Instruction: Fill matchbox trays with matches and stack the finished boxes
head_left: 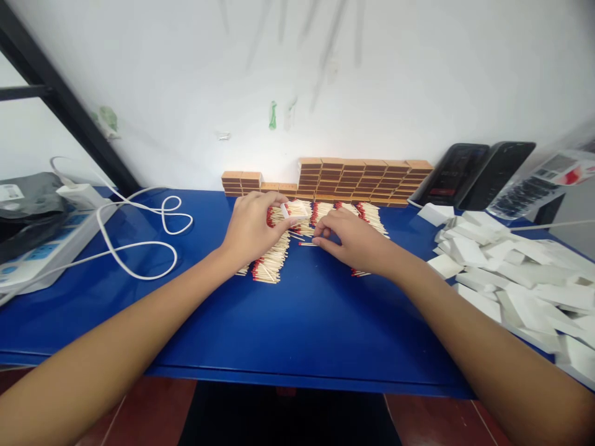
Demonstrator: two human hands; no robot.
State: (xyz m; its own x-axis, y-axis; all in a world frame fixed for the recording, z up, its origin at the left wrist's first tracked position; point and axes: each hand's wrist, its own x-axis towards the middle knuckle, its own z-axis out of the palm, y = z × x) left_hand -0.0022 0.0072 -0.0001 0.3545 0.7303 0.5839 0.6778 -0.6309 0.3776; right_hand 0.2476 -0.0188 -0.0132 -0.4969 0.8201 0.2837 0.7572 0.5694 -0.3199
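Toward the surface's (297,328) far edge, left fingers (277,197) pinch a matchbox tray (299,218), probably light, crushable, best held by its walls, while right fingers (331,222) curl, their grip unclear.

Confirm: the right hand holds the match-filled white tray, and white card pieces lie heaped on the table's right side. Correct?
No: the head view shows the left hand holding the match-filled white tray. White card pieces do lie heaped on the right side of the table.
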